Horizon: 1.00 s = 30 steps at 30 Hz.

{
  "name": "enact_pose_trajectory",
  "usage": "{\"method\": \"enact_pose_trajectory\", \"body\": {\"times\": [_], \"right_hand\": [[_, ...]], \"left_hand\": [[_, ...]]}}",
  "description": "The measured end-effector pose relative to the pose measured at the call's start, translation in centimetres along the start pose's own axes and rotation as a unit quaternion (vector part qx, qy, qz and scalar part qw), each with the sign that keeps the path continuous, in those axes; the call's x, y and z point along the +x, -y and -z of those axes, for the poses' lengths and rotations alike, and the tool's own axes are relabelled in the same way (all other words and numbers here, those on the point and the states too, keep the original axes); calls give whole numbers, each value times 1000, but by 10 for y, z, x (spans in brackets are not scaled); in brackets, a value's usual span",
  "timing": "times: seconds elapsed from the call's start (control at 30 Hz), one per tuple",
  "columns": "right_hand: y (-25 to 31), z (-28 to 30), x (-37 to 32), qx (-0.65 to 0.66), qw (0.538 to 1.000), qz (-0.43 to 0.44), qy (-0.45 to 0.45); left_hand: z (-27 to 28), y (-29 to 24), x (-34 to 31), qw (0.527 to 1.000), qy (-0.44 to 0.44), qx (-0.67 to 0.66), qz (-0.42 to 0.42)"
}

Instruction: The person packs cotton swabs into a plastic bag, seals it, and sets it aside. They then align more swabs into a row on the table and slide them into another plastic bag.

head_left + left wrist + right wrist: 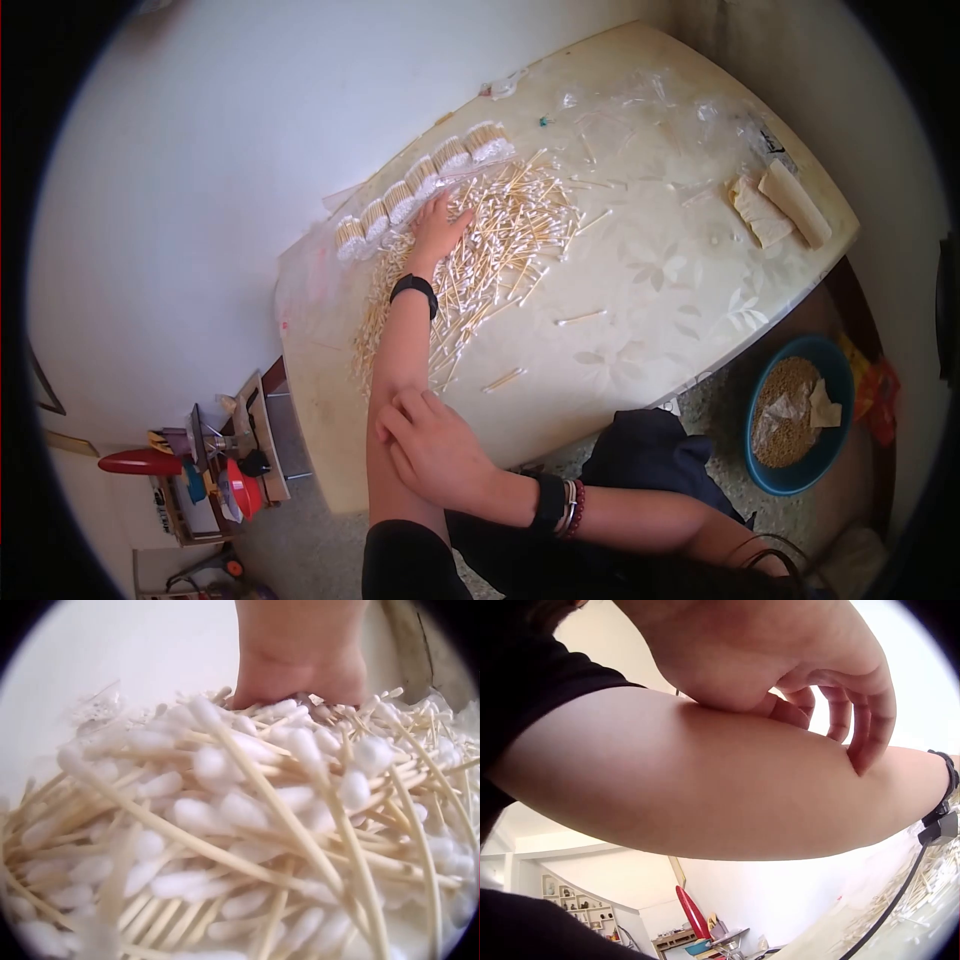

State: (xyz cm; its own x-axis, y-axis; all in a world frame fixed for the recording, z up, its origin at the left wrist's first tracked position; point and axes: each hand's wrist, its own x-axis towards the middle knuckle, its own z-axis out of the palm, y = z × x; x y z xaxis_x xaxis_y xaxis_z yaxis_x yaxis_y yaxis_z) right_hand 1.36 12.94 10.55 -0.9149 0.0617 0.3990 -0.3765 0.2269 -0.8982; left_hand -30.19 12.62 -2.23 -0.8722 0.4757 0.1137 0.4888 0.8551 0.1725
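A broad heap of loose cotton swabs (520,225) with pale sticks and white tips lies on the table. My left hand (438,232) rests on the heap's wall side, its fingers spread and pointing toward the bundles. From the left wrist, the hand (300,671) comes down onto the swabs (225,810), its fingertips hidden. My right hand (440,445) lies across my left forearm (398,360). In the right wrist view the right hand's bent fingers (862,750) touch the skin of that forearm with their tips; it holds no swab.
Several bundles of swabs (422,177) in clear plastic stand in a row along the wall. Two stray swabs (580,318) lie nearer the front edge. Crumpled clear plastic (650,95) and a folded cloth-like piece (795,205) lie farther right. A blue basin (752,440) stands below the table.
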Motion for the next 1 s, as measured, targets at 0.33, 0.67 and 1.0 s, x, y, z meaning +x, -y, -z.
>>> {"method": "enact_pose_trajectory", "body": {"times": [0.33,0.67,1.0], "right_hand": [[1,-4,-6,49,999,23,2],[5,38,12,153,975,62,-145],[-4,55,16,224,962,8,-153]], "left_hand": [[17,-26,-27,999,-19,43,-20],[-24,-164,19,948,-50,-7,-314],[-70,-183,32,968,-65,-46,-236]]}}
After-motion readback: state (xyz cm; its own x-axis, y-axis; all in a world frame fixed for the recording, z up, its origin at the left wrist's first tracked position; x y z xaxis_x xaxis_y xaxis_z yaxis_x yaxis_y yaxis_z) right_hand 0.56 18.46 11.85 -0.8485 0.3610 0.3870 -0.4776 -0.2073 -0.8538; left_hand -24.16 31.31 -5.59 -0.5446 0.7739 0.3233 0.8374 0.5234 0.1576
